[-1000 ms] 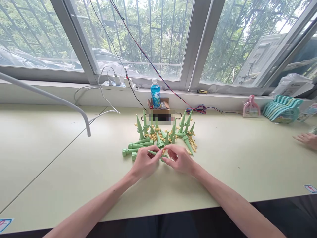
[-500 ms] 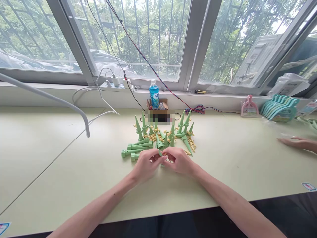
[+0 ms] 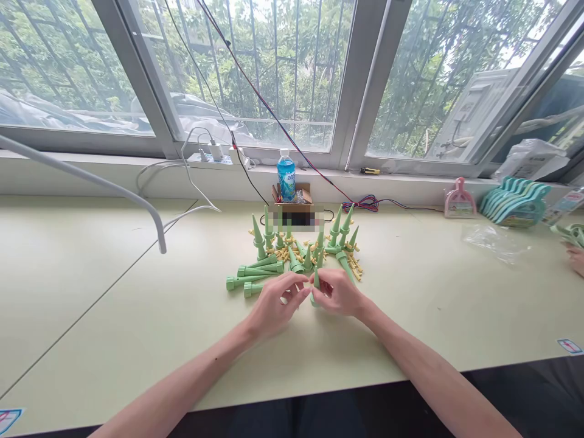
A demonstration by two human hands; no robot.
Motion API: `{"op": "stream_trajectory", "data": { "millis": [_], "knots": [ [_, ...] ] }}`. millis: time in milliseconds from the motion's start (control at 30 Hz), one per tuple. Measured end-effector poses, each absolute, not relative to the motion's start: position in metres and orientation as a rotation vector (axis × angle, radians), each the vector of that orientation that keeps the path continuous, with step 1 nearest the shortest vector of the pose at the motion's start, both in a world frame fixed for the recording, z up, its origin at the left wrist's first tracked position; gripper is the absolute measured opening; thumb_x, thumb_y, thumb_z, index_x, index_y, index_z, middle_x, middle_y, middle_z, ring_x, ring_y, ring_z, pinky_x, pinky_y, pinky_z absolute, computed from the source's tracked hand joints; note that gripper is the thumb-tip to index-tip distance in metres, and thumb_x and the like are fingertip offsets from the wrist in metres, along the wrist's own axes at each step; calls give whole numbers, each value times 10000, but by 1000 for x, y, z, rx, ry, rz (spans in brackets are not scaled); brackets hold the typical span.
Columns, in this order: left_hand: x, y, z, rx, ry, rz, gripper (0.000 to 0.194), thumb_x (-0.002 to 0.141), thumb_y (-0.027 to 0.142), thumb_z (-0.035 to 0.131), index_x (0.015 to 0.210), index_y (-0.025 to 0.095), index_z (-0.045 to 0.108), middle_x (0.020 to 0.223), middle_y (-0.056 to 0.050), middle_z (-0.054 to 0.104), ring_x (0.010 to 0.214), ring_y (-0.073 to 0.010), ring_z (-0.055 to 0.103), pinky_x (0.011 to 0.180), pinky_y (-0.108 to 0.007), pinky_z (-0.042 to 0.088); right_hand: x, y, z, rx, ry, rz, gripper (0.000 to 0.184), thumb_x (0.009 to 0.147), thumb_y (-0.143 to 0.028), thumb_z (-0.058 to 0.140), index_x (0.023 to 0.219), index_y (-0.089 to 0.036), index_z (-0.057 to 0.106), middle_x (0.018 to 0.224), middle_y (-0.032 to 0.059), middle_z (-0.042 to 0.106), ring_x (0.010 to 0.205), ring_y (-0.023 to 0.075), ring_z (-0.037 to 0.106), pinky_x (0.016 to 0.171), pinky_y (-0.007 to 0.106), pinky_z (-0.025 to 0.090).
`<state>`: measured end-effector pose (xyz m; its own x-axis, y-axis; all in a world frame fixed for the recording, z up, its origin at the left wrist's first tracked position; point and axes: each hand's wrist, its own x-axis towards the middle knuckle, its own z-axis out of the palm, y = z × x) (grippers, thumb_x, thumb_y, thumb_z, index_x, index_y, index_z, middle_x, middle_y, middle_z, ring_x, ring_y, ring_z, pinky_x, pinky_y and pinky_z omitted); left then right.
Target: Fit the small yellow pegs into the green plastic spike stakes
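My right hand (image 3: 338, 292) is closed around a pale green plastic watering spike (image 3: 316, 281), held point up, its wide end low near the table. Just to the left of it is my left hand (image 3: 279, 302), thumb and forefinger a little apart, tips close to the spike; nothing shows between them. Beyond both hands stand several similar green spikes (image 3: 258, 240) with small yellow pieces fitted at their sides. More green spikes (image 3: 255, 280) lie on their sides at the left. Loose small yellow pieces (image 3: 354, 266) are scattered among them.
Behind the spikes stands a cardboard box (image 3: 305, 193) with a blue bottle (image 3: 286, 176). Coiled cable (image 3: 365, 203), a pink dustpan (image 3: 460, 199), teal dustpans (image 3: 515, 201) and a clear plastic bag (image 3: 495, 242) lie rightward. Another person's hand (image 3: 575, 258) is at the right edge.
My left hand has come off the spike, while my right hand has shifted slightly right and turned it upright. The other person's hand has drawn back toward the right edge.
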<state>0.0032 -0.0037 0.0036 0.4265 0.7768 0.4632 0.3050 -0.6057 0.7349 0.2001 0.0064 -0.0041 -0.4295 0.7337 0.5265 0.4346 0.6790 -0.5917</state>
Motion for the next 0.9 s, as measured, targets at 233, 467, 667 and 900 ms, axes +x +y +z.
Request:
{"op": "stream_trajectory", "data": {
  "millis": [233,467,667,900],
  "knots": [
    [3,-3,2,2226,945,1066,221,961,284,524,833,161,656,728,-9,612,571,-80,514,538,-192,444,221,20,0,-1050,-1867,289,263,828,-207,516,575,-196,444,485,-53,383,438,88,341,461,234,297],
    [4,-4,-2,2374,936,928,308,981,304,483,771,155,651,695,-8,581,565,-88,475,555,-217,382,237,32,0,-1160,-1684,174,254,874,-276,535,636,-184,531,522,-43,440,469,94,384,486,223,348],
    [3,-4,-6,2436,937,898,347,992,303,453,741,152,638,682,-4,554,568,-92,444,574,-229,359,237,37,-4,-1189,-1675,169,249,909,-334,539,720,-177,579,552,-40,465,487,97,397,509,220,368],
    [4,-5,-10,2462,946,857,352,994,299,444,736,156,637,677,1,551,551,-93,419,561,-241,333,239,38,-8,-1220,-1611,208,280,902,-443,589,804,-182,609,575,-32,493,496,108,414,505,228,397]
  ]
}}
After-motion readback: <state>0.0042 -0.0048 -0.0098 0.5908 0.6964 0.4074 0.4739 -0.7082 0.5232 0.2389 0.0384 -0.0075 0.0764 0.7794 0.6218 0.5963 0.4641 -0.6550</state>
